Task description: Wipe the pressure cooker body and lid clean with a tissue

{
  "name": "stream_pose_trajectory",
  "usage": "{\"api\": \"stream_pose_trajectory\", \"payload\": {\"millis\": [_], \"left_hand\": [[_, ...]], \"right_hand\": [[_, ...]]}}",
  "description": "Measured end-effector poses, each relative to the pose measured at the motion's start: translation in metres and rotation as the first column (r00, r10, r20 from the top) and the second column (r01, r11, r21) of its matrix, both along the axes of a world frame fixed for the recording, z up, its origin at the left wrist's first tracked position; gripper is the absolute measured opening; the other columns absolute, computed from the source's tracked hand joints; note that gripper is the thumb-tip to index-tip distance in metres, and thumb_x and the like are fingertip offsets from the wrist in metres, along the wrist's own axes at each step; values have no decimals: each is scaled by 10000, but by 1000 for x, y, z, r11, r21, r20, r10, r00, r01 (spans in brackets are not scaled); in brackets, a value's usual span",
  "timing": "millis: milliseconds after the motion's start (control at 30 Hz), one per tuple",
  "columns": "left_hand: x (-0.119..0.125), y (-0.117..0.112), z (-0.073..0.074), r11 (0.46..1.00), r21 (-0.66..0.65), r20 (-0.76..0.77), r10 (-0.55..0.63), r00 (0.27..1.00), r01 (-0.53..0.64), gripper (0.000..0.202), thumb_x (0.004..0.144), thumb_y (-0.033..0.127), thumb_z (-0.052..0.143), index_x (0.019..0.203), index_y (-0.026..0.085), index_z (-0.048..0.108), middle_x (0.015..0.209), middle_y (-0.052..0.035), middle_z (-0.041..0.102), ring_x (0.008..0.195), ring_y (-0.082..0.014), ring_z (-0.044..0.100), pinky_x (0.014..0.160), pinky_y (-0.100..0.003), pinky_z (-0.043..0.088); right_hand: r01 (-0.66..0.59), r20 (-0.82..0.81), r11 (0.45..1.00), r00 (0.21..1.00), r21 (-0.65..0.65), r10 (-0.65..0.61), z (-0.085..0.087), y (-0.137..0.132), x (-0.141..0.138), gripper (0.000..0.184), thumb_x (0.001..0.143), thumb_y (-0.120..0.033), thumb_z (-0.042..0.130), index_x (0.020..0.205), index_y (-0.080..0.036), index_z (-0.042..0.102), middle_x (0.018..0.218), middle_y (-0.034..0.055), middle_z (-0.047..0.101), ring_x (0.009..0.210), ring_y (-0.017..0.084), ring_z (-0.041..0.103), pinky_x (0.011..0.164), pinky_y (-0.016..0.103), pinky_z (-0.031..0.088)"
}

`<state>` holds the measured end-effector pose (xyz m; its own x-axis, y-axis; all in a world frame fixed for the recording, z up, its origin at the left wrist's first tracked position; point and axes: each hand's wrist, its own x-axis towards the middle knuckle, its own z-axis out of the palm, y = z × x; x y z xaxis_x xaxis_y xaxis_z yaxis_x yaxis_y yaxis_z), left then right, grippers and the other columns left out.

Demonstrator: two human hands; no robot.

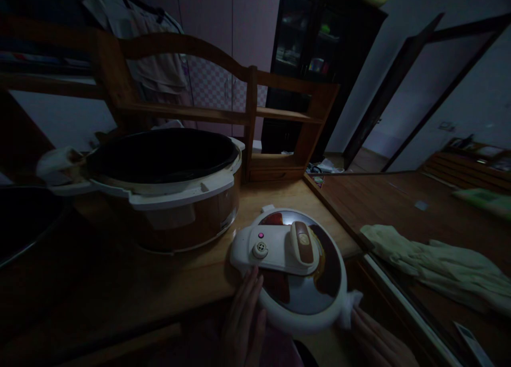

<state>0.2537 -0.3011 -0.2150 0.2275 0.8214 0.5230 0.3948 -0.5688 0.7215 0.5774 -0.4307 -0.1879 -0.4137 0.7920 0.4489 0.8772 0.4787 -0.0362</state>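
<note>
A round cooker lid (297, 274) with a white rim, a brown and silver top and a white handle bar lies on the wooden table (159, 287) near its front edge. My left hand (244, 324) rests flat against the lid's left rim, fingers stretched out. At the lid's lower right, my right hand (373, 340) is closed on a white cloth (348, 308) pressed to the rim. The open cooker pot (163, 188) with a dark inner bowl stands behind and to the left.
A wooden shelf unit (255, 116) stands at the table's back. A dark pan (22, 223) sits at the far left. To the right, a pale cloth (435, 266) lies on the wooden floor. A dark cabinet (315, 63) and an open door (399, 90) are beyond.
</note>
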Motion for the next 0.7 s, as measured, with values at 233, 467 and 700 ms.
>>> {"api": "stream_pose_trajectory", "payload": {"millis": [233,467,700], "left_hand": [[0,2,0,1000,27,9,10,1000,-10,570,1012,97,426,1544,295,380,1616,-20,403,1503,-151,361,1240,-324,327],[-2,4,0,997,81,-64,15,998,-10,582,1009,88,425,1556,275,359,1612,-40,411,1501,-162,365,1236,-339,338],[-2,9,-3,992,124,0,12,1000,-12,578,1001,107,439,1550,286,403,1567,-44,476,1458,-185,440,1199,-350,409]], "right_hand": [[505,-742,696,152,-510,-653,-23,23,-15,501,891,-528,700,1286,-221,715,1418,57,601,1358,297,527,1148,375,391],[280,-831,794,-25,-540,-556,1,71,-41,652,877,-539,702,1437,-224,590,1521,59,504,1418,304,453,1198,404,334],[279,-821,791,14,-545,-571,-8,65,-42,615,915,-499,617,1473,-249,558,1479,61,556,1387,306,496,1118,407,445]]}}
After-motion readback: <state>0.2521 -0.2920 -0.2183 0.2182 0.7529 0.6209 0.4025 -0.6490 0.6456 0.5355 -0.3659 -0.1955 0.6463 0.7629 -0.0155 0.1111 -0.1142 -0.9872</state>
